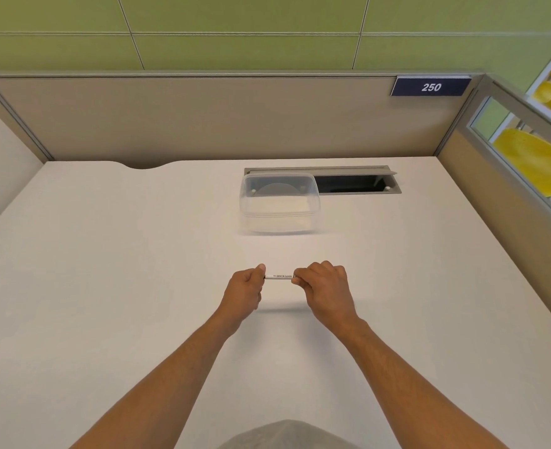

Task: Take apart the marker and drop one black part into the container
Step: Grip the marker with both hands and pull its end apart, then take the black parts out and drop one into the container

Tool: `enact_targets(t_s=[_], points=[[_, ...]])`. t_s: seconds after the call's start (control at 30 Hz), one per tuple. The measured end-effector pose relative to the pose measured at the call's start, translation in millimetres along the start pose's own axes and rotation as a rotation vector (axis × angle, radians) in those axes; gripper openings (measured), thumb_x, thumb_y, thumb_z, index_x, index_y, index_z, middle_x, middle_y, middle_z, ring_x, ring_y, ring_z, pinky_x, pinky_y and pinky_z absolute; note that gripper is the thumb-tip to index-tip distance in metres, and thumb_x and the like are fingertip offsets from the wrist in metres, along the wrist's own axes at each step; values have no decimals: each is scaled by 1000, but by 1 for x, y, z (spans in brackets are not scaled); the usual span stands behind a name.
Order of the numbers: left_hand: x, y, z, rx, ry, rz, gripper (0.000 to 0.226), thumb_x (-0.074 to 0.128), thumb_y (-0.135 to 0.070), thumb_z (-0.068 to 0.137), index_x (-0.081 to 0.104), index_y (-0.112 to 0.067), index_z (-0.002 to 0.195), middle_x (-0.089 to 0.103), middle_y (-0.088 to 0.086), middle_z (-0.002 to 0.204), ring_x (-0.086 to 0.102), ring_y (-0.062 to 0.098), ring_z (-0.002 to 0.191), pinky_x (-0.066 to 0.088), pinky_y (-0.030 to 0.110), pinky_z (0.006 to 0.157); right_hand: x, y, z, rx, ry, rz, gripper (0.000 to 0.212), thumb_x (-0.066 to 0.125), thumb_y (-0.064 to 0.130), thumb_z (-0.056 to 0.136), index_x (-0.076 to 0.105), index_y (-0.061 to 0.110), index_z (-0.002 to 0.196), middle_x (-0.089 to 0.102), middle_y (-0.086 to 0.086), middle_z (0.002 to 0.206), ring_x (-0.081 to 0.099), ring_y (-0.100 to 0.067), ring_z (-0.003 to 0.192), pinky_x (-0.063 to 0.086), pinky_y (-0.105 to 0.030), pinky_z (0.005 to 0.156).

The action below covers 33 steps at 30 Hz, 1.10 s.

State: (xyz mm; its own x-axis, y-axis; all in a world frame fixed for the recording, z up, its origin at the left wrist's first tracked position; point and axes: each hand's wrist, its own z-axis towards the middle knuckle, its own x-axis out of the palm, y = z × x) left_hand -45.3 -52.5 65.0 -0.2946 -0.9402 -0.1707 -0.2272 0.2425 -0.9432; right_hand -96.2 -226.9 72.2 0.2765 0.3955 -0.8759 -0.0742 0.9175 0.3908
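Observation:
A white whiteboard marker (pixel 279 276) with black lettering is held level above the white desk, a little in front of me. My left hand (pixel 244 290) is closed round its left end and my right hand (pixel 325 286) round its right end, so both ends are hidden inside my fingers. Only the white middle of the barrel shows. No black part is visible. A clear plastic container (pixel 280 202) with no lid stands on the desk farther back, slightly right of centre, and looks empty.
An open cable slot (pixel 355 184) lies in the desk (pixel 105 286) right behind and beside the container. Beige partition walls (pixel 203 121) close off the back and right sides. A curved notch (pixel 144 165) cuts the desk's back edge at left.

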Motion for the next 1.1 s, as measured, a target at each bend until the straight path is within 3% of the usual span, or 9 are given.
enact_targets(t_s=[0.07, 0.2, 0.4, 0.57, 0.8, 1.0, 1.1], points=[[1, -1, 1, -57, -33, -41, 50, 47, -36, 97, 30, -19, 53, 26, -8, 49, 26, 17, 43, 27, 30, 49, 1, 1, 0, -2, 0, 1, 10, 60, 25, 90, 67, 19, 86, 60, 0, 70, 49, -26, 69, 31, -36, 66], [-10, 0, 7, -190, -172, -121, 45, 46, -34, 93, 34, -16, 54, 32, -2, 49, 30, 18, 39, 29, 26, 46, -1, -8, -1, 52, -27, 12, 10, 60, 24, 90, 68, 19, 87, 61, 0, 70, 50, -26, 70, 29, -35, 67], [-21, 1, 9, -147, -109, -175, 47, 49, -39, 93, 48, -16, 51, 39, -2, 46, 39, 17, 40, 41, 30, 54, -2, -9, 3, 54, -30, 22, 11, 59, 25, 91, 68, 19, 86, 60, 0, 70, 49, -26, 69, 28, -34, 67], [-20, 11, 6, -96, -96, -209, 38, 55, -37, 94, 65, -10, 71, 56, -3, 57, 51, 15, 51, 46, 26, 52, 3, -10, -3, 69, 6, 14, 14, 56, 27, 93, 67, 19, 88, 60, 1, 71, 49, -25, 71, 25, -34, 66], [-33, 31, 8, -70, -225, -176, 11, 66, -20, 89, 73, -18, 81, 70, -4, 72, 57, 11, 60, 47, 28, 57, 6, -12, -11, 122, 141, 25, 23, 46, 34, 96, 65, 21, 93, 61, 1, 77, 49, -24, 77, 35, -37, 66], [-48, 43, 15, -64, -374, -160, 6, 71, -15, 83, 72, -19, 86, 75, 0, 76, 69, 19, 73, 56, 33, 72, 11, -9, -18, 151, 194, 74, 25, 44, 35, 97, 63, 20, 90, 60, 1, 75, 48, -22, 73, 42, -36, 63], [-54, 48, 20, -69, -445, -118, 5, 70, -16, 82, 69, -21, 85, 75, -2, 74, 73, 16, 73, 58, 33, 71, 16, -10, -21, 172, 215, 96, 24, 44, 36, 96, 62, 21, 89, 60, 2, 75, 48, -21, 73, 41, -35, 62]])
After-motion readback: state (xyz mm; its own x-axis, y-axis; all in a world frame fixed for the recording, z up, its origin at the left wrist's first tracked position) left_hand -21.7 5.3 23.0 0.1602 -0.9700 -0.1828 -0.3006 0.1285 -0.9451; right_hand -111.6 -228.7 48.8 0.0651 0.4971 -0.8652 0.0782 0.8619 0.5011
